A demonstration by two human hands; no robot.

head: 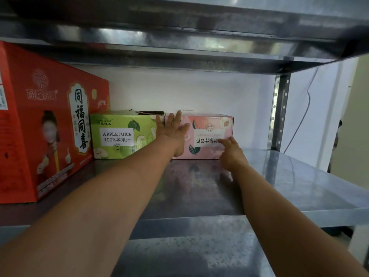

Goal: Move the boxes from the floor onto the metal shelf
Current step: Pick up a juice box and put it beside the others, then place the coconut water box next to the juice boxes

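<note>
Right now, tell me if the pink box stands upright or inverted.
Inverted: the pink cardboard box shows a white label whose text reads upside down.

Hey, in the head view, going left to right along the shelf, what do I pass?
red box → green box → pink box → shelf post
</note>
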